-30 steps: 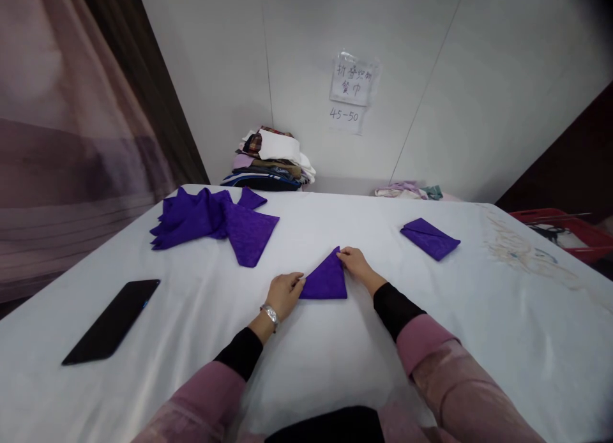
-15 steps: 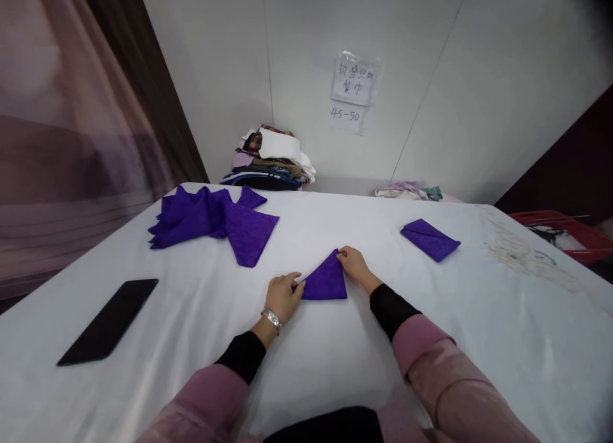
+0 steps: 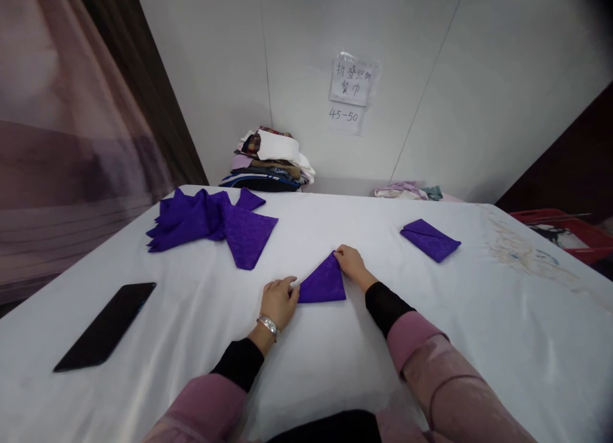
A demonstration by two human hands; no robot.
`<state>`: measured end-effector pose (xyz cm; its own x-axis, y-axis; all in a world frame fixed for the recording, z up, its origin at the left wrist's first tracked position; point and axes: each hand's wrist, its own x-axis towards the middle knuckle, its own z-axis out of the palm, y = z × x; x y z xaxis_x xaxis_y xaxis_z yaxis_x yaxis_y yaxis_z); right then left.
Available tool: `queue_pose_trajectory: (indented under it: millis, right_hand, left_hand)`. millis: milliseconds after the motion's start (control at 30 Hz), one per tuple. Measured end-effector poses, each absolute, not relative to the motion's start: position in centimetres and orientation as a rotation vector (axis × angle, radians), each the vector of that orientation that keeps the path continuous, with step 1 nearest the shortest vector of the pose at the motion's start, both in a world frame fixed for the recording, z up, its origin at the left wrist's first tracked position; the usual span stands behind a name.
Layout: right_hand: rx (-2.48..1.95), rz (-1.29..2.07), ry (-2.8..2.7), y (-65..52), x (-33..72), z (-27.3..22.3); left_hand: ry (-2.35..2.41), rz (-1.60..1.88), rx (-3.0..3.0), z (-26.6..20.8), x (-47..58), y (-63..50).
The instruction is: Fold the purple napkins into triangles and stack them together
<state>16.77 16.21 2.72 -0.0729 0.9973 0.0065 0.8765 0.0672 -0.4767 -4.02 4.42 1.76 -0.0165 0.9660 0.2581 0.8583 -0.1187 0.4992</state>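
Observation:
In front of me a purple napkin (image 3: 325, 282), folded to a triangle, lies on the white-covered table (image 3: 335, 360). My left hand (image 3: 280, 300) is closed at its left corner, thumb and fingers over the tip, which they hide. At the top corner my right hand (image 3: 350, 262) pinches the cloth between thumb and fingers. Another purple napkin, folded to a flat packet (image 3: 430, 240), rests to the right. On the far left is a heap of loose purple napkins (image 3: 191, 218), with a partly spread one (image 3: 249, 233) beside it.
A black flat tablet-like slab (image 3: 106, 326) lies at the left. Behind the table's far edge rise a stack of folded clothes (image 3: 275, 159) and a low pile of pale cloth (image 3: 407, 191). A red basket (image 3: 560, 229) stands beyond the right edge. Handwritten paper signs (image 3: 352, 85) hang on the wall.
My left hand has shifted slightly left and down along the napkin's corner. The right hand keeps its pinch on the top corner. The camera view has moved a little.

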Motion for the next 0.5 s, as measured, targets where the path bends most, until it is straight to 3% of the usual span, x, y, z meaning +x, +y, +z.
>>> queue_pose_trajectory:
  millis: [500]
  right_hand:
    - [-1.94,0.493,-2.09,16.9,16.9,2.8]
  left_hand:
    - [1.963,0.875,1.92,1.7,-4.9,3.0]
